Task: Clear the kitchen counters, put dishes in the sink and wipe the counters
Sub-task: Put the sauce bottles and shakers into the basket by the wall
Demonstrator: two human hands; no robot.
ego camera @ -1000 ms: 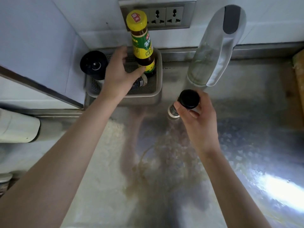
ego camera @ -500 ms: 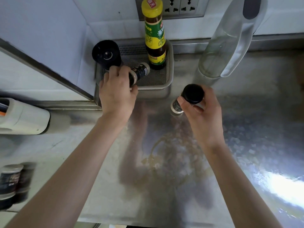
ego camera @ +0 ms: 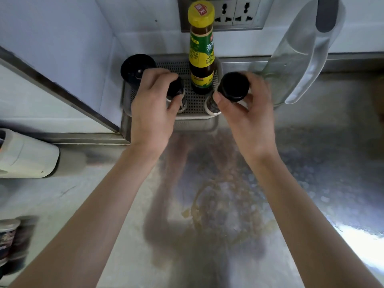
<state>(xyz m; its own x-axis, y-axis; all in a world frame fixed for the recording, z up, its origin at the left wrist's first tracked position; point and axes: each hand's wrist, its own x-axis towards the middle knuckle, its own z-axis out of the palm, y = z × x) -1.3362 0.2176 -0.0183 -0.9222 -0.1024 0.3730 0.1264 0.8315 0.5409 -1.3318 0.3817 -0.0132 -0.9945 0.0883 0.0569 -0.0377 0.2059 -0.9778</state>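
My left hand (ego camera: 151, 113) grips a small black-capped spice jar (ego camera: 176, 94) upright inside the perforated metal tray (ego camera: 197, 118) at the back of the steel counter (ego camera: 311, 163). My right hand (ego camera: 251, 121) holds a second spice jar with a black lid (ego camera: 233, 86) at the tray's right front corner. Behind them in the tray stands a tall sauce bottle with a yellow cap (ego camera: 201, 50). A black-topped grinder (ego camera: 137, 67) occupies the tray's left end. A brownish smear (ego camera: 224, 208) stains the counter between my forearms.
A clear glass bottle with a grey spout (ego camera: 299, 55) stands right of the tray. A white appliance (ego camera: 25, 154) lies at the left edge. Dark jars (ego camera: 10, 242) stand at the lower left. Wall sockets (ego camera: 236, 13) sit above the tray.
My left hand has stood its lying jar upright in the tray. My right hand has carried its jar from the counter up to the tray's right corner.
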